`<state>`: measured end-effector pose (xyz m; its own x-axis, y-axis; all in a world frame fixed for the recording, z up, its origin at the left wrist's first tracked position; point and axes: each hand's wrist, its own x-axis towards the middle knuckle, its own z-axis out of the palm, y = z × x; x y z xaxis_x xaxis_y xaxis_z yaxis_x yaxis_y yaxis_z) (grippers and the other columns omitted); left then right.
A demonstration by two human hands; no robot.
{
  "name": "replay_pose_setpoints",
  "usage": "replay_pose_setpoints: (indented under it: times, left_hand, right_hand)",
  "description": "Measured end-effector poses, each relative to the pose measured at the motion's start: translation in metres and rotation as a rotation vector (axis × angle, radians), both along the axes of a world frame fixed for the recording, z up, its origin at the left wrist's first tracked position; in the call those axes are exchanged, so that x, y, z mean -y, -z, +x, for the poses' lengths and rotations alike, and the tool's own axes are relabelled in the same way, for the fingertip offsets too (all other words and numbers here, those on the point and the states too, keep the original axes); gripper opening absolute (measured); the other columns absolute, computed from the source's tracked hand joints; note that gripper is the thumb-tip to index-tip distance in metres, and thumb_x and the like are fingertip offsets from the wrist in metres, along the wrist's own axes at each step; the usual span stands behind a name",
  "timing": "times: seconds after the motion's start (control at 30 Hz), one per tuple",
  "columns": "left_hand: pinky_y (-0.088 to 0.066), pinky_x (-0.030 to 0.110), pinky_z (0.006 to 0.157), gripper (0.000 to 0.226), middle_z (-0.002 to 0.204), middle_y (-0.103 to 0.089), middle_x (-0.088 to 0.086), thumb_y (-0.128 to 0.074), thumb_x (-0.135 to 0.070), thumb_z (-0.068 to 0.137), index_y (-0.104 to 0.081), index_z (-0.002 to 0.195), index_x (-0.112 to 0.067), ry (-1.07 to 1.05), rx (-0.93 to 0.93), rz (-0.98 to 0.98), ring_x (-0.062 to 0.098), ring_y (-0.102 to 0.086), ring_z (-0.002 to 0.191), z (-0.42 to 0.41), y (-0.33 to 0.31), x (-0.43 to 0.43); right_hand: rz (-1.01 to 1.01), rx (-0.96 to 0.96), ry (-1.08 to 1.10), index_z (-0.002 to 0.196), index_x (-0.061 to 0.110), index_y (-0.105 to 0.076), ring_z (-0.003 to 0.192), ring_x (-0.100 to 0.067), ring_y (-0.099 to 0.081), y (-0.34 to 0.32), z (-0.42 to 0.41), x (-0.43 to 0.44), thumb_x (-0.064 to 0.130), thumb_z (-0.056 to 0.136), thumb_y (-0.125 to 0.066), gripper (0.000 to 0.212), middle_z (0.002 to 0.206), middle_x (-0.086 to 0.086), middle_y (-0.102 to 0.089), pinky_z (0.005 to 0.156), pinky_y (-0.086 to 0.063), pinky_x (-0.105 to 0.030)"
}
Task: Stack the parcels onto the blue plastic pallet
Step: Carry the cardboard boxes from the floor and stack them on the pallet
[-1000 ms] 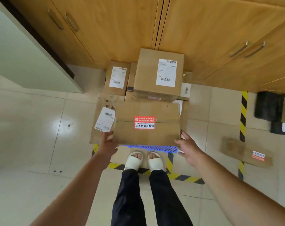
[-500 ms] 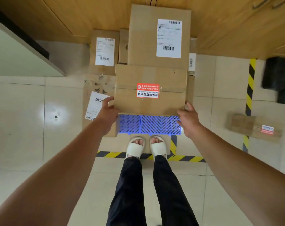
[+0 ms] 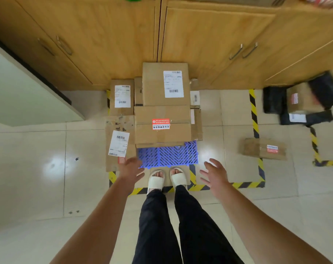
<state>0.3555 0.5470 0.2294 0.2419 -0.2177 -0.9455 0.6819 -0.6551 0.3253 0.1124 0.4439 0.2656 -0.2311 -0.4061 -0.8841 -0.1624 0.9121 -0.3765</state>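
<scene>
A: Where do things stand?

B: Both hands are empty. The left hand (image 3: 130, 167) and the right hand (image 3: 215, 173) hover with fingers spread near the front edge of the blue plastic slatted pallet (image 3: 167, 156), gripping nothing. The brown cardboard box with the red-and-white sticker (image 3: 162, 124) lies on the pile, apart from both hands.

A: Is it safe there?

B: Probably, but it rests on another cardboard layer whose edge peeks out beneath it, and I can't tell how flat that layer is. If it is uneven, the box could rock or slide toward the bare near strip of the pallet, where the white sandals (image 3: 156, 181) stand just beside.

A: Anything else?

B: The flat cardboard parcel with the white label (image 3: 119, 143) at the left seems to reach past the pallet's side, so weight set on that overhang might tip it. The large cardboard box with the white shipping label (image 3: 164, 83) at the back looks highest, so adding to it risks a topple.

A: What's left?

B: A flat brown parcel (image 3: 261, 148) lies on the tiled floor (image 3: 47, 130), well apart to the right. Fetching it means stepping around the pallet's corner, which is a tripping hazard.
</scene>
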Motion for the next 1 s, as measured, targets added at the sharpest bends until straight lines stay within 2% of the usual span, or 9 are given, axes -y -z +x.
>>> replay_pose_setpoints:
  times: [0.1, 0.17, 0.27, 0.3, 0.43, 0.67, 0.8, 0.9, 1.0]
  left_hand:
    - [-0.049, 0.038, 0.089, 0.025, 0.12, -0.063, 0.014, -0.05, -0.012, 0.099, -0.057, 0.123, -0.009, 0.108, 0.037, -0.021, 0.03, -0.061, 0.107, -0.021, -0.05, 0.006]
    - [-0.052, 0.035, 0.083, 0.027, 0.116, -0.065, 0.015, -0.054, -0.014, 0.097, -0.059, 0.123, -0.008, 0.171, 0.057, -0.04, 0.026, -0.062, 0.097, -0.04, -0.079, 0.016]
    - [-0.052, 0.03, 0.073, 0.023, 0.11, -0.065, 0.012, -0.058, -0.016, 0.096, -0.062, 0.118, -0.011, 0.291, 0.048, -0.104, 0.022, -0.062, 0.089, -0.079, -0.126, 0.043]
    - [-0.052, 0.029, 0.071, 0.02, 0.107, -0.065, 0.012, -0.057, -0.016, 0.097, -0.061, 0.116, -0.012, 0.334, 0.051, -0.136, 0.021, -0.062, 0.088, -0.095, -0.142, 0.052]
    - [-0.046, 0.027, 0.061, 0.018, 0.088, -0.062, 0.006, -0.054, -0.012, 0.098, -0.06, 0.114, -0.011, 0.495, 0.084, -0.247, 0.019, -0.059, 0.077, -0.167, -0.183, 0.079]
    - [-0.051, 0.033, 0.074, 0.015, 0.083, -0.063, 0.006, -0.055, -0.013, 0.098, -0.059, 0.112, -0.014, 0.687, 0.063, -0.289, 0.023, -0.063, 0.083, -0.324, -0.203, 0.102]
    - [-0.051, 0.03, 0.067, 0.017, 0.088, -0.065, 0.006, -0.052, -0.014, 0.098, -0.061, 0.113, -0.014, 0.772, 0.065, -0.281, 0.02, -0.065, 0.078, -0.419, -0.203, 0.111]
    - [-0.053, 0.033, 0.072, 0.018, 0.094, -0.066, 0.008, -0.051, -0.014, 0.099, -0.062, 0.112, -0.012, 0.764, 0.051, -0.323, 0.023, -0.066, 0.085, -0.483, -0.199, 0.13]
    - [-0.053, 0.033, 0.074, 0.016, 0.095, -0.067, 0.008, -0.051, -0.015, 0.099, -0.064, 0.109, -0.013, 0.814, 0.037, -0.337, 0.024, -0.066, 0.087, -0.537, -0.205, 0.141]
  right_hand:
    - [-0.047, 0.073, 0.111, 0.132, 0.013, -0.052, 0.111, -0.032, -0.064, -0.064, -0.014, -0.01, 0.009, 0.101, -0.052, 0.032, 0.109, -0.009, -0.061, 0.095, -0.051, -0.043]
    - [-0.051, 0.186, 0.195, 0.126, 0.008, -0.051, 0.106, -0.035, -0.062, -0.104, -0.029, -0.014, 0.003, 0.104, -0.044, 0.024, 0.108, -0.012, -0.058, 0.092, -0.049, -0.042]
    - [-0.107, 0.286, 0.269, 0.122, 0.003, -0.051, 0.085, -0.033, -0.061, -0.152, -0.06, -0.02, 0.001, 0.106, -0.035, 0.023, 0.11, -0.014, -0.056, 0.069, -0.058, -0.035]
    - [-0.145, 0.258, 0.275, 0.12, 0.002, -0.055, 0.082, -0.032, -0.063, -0.162, -0.073, -0.021, 0.003, 0.105, -0.037, 0.023, 0.112, -0.014, -0.059, 0.069, -0.059, -0.036]
    - [-0.275, 0.164, 0.292, 0.101, 0.01, -0.065, 0.092, -0.033, -0.066, -0.195, -0.136, -0.023, 0.005, 0.101, -0.046, 0.021, 0.113, -0.017, -0.065, 0.098, -0.05, -0.049]
    - [-0.338, 0.201, 0.495, 0.095, 0.012, -0.066, 0.085, -0.028, -0.067, -0.21, -0.289, -0.029, 0.007, 0.094, -0.055, 0.012, 0.097, -0.012, -0.066, 0.073, -0.052, -0.035]
    - [-0.375, 0.185, 0.555, 0.103, 0.011, -0.065, 0.087, -0.026, -0.067, -0.212, -0.391, -0.027, 0.015, 0.096, -0.056, 0.012, 0.099, -0.01, -0.067, 0.075, -0.052, -0.035]
    - [-0.404, 0.175, 0.619, 0.101, 0.011, -0.066, 0.086, -0.026, -0.068, -0.205, -0.459, -0.023, 0.017, 0.094, -0.059, 0.012, 0.103, -0.014, -0.069, 0.073, -0.054, -0.034]
    - [-0.378, 0.184, 0.681, 0.102, 0.011, -0.065, 0.087, -0.027, -0.067, -0.198, -0.506, -0.022, 0.017, 0.094, -0.058, 0.012, 0.109, -0.017, -0.068, 0.082, -0.055, -0.039]
